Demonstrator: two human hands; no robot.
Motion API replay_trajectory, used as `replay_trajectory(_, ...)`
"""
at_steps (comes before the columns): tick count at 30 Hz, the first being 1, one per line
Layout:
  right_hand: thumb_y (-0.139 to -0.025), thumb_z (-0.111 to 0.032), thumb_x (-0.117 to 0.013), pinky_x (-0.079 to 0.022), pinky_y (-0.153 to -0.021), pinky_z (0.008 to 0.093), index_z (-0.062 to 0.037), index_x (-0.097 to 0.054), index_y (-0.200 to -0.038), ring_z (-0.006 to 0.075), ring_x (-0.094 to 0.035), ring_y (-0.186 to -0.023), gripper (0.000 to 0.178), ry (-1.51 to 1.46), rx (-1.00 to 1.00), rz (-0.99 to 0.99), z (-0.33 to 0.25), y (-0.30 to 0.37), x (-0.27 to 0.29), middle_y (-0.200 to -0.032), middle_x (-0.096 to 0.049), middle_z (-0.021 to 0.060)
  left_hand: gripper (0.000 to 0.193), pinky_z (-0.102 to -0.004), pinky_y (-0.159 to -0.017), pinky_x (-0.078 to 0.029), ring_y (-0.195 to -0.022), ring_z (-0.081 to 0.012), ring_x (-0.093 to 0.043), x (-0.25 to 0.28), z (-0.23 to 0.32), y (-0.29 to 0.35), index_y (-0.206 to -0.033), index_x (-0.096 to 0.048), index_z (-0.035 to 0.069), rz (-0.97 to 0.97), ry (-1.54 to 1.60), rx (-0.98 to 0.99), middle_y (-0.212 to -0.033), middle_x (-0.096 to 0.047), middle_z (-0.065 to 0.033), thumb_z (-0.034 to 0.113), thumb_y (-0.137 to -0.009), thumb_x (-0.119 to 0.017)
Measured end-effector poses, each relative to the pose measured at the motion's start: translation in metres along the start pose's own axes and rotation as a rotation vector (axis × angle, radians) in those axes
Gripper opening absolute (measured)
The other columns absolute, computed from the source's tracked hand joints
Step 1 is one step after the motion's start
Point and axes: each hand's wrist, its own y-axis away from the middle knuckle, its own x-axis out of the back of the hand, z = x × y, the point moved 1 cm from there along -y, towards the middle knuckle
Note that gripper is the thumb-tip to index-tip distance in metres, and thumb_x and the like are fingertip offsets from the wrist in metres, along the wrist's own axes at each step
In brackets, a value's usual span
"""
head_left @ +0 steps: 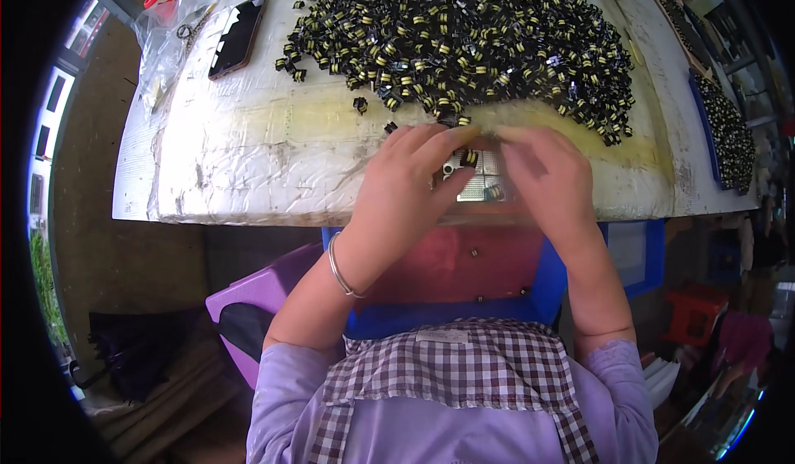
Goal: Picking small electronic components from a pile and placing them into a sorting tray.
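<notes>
Over the table's front edge, my left hand [402, 178] is curled, with a small black coil part with yellow bands [469, 157] between its thumb and forefinger. My right hand [551, 174] is close on the other side, its fingertips blurred by motion near the left forefinger; whether they hold anything is not clear. Under and between both hands lies a small light plate with a grid pattern [484, 184], partly hidden by the fingers. Just beyond the fingers spreads a large heap of the same black-and-yellow coil parts [464, 41].
A phone [240, 37] lies at the table's left, next to clear plastic bags [157, 58]. Below the table edge, a blue bin with a red bottom [431, 269] holds a few loose parts. A blue tray of parts [720, 132] is at the far right.
</notes>
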Motion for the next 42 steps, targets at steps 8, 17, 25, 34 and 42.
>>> replay_trajectory(8,-0.074,0.0,-0.076,-0.051,-0.076,0.031,-0.0077,-0.07,-0.104,0.0229,-0.064,-0.08,0.032,-0.135,-0.128,-0.054,0.003,0.0,-0.008,-0.092,-0.066,0.0075,0.028,-0.0414,-0.075,-0.05,-0.081,-0.0308,-0.06,-0.005,0.002,0.001,-0.108,-0.065,0.009,-0.046,-0.02,0.091,-0.092,-0.063,-0.0106,0.008,-0.08,-0.066)
replay_trajectory(17,-0.079,0.0,-0.07,-0.048,-0.085,0.0354,-0.0066,-0.071,-0.105,0.0234,-0.062,-0.088,0.027,-0.243,0.074,-0.149,0.008,0.013,0.003,-0.091,-0.066,0.0072,0.021,-0.0314,-0.072,-0.051,-0.081,-0.0228,-0.062,0.004,-0.005,0.007,-0.103,-0.065,0.003,0.054,0.063,0.12,-0.09,-0.062,-0.0102,-0.001,-0.082,-0.066)
replay_trajectory(25,-0.08,0.003,-0.067,-0.048,-0.08,0.0334,-0.0062,-0.071,-0.105,0.0236,-0.062,-0.088,0.026,-0.252,-0.011,-0.115,-0.003,0.009,0.006,-0.095,-0.065,0.01,0.022,-0.0378,-0.071,-0.05,-0.08,-0.027,-0.059,-0.002,-0.006,0.006,-0.104,-0.063,0.007,0.029,-0.121,-0.163,-0.089,-0.06,-0.0077,0.009,-0.082,-0.067)
replay_trajectory(34,-0.081,0.008,-0.065,-0.048,-0.089,0.035,-0.0073,-0.072,-0.108,0.0231,-0.064,-0.089,0.032,-0.219,-0.001,-0.015,0.004,0.012,-0.003,-0.095,-0.069,0.0092,0.022,-0.0353,-0.074,-0.05,-0.08,-0.0241,-0.057,-0.02,0.005,0.006,-0.101,-0.067,0.008,0.034,0.021,-0.201,-0.081,-0.058,-0.0054,0.008,-0.079,-0.068)
replay_trajectory(42,-0.08,0.006,-0.067,-0.046,-0.096,0.0375,-0.0074,-0.072,-0.105,0.0231,-0.066,-0.093,0.029,-0.246,-0.079,0.028,-0.001,0.015,0.002,-0.098,-0.071,0.0093,0.022,-0.0363,-0.071,-0.05,-0.079,-0.0253,-0.061,-0.021,0.013,0.007,-0.097,-0.07,0.009,0.043,-0.083,-0.174,-0.088,-0.066,-0.006,0.007,-0.075,-0.074)
